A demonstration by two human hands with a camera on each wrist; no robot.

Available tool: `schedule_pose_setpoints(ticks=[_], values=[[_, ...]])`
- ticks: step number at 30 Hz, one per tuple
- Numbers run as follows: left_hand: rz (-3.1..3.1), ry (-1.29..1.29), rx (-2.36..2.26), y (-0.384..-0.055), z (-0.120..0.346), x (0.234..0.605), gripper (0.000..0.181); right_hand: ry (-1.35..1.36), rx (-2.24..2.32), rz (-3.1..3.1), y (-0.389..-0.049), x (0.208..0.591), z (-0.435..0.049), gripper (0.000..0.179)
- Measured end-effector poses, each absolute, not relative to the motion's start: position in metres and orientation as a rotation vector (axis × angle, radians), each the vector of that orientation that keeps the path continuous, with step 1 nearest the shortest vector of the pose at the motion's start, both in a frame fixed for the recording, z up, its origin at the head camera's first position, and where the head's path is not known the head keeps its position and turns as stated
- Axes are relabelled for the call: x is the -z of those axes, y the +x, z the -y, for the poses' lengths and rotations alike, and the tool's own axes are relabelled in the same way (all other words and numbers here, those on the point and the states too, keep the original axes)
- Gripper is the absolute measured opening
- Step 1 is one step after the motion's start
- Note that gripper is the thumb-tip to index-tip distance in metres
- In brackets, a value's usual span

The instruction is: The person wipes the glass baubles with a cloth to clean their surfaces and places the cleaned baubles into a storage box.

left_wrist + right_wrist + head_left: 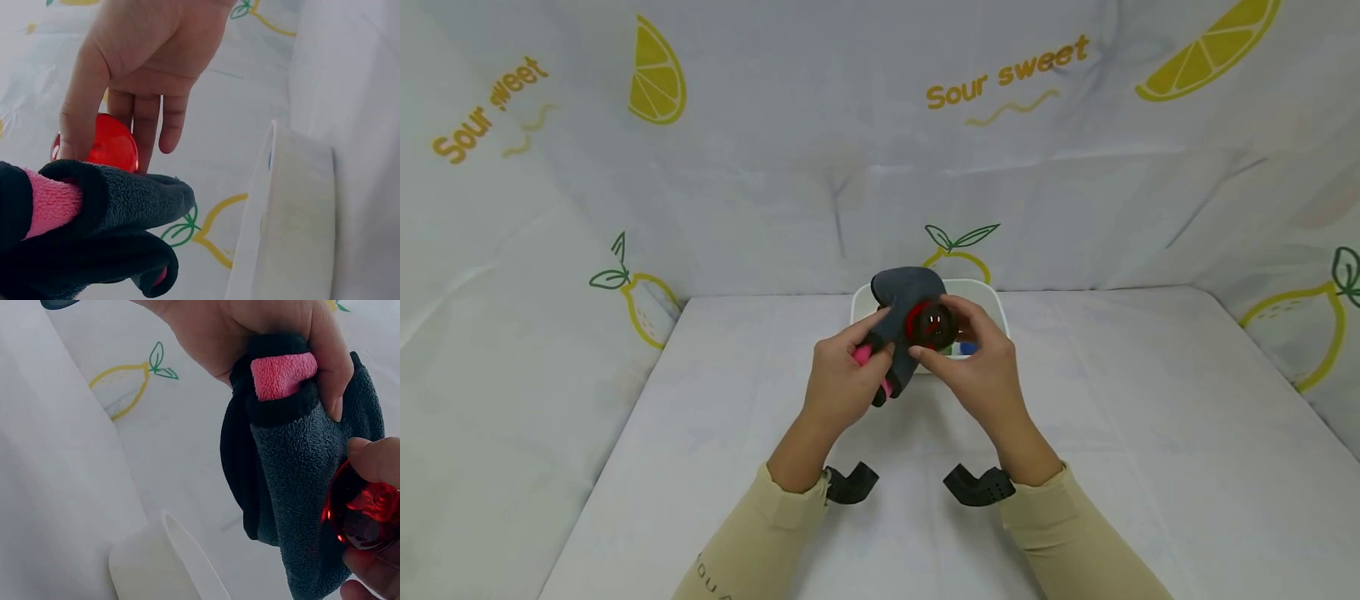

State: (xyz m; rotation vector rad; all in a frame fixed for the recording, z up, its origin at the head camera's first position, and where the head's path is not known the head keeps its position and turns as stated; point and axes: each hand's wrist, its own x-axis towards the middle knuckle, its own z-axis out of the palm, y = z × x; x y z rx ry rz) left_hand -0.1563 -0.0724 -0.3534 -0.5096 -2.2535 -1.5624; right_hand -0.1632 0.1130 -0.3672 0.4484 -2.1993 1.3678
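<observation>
In the head view my left hand (842, 375) grips a folded dark grey cloth (904, 292) with pink and black bands at its lower end. Thumb and fingers of my right hand (988, 367) pinch a round, glossy red object (931, 325) with a clear, dark-looking dome. In the right wrist view the cloth (287, 481) lies against the side of the red object (369, 512), and a red shape shows through the dome. The left wrist view shows the object's smooth red back (115, 147) beside the cloth (131, 197).
Behind the hands stands a white plastic bin (1000, 310), with something blue (967, 348) and a bit of green showing inside. A white cloth covers the table (760, 358), and a lemon-print curtain (760, 183) hangs behind it. Black wrist mounts (853, 483) stick out from both cuffs.
</observation>
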Motion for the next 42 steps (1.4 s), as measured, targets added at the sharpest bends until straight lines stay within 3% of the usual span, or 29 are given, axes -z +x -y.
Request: schedule_pose_setpoints(ticks=[16, 26, 42], values=[[2.212, -0.57, 1.609, -0.152, 0.073, 0.349, 0.041, 0.424, -1.436, 2.248, -0.167, 0.37, -0.113, 0.063], [2.293, -0.519, 1.629, -0.152, 0.073, 0.351, 0.039, 0.274, -1.393, 2.219, -0.167, 0.368, -0.115, 0.062], [2.308, -0.509, 1.616, -0.156, 0.075, 0.352, 0.036, 0.718, -1.682, 1.957, -0.153, 0.358, -0.104, 0.067]])
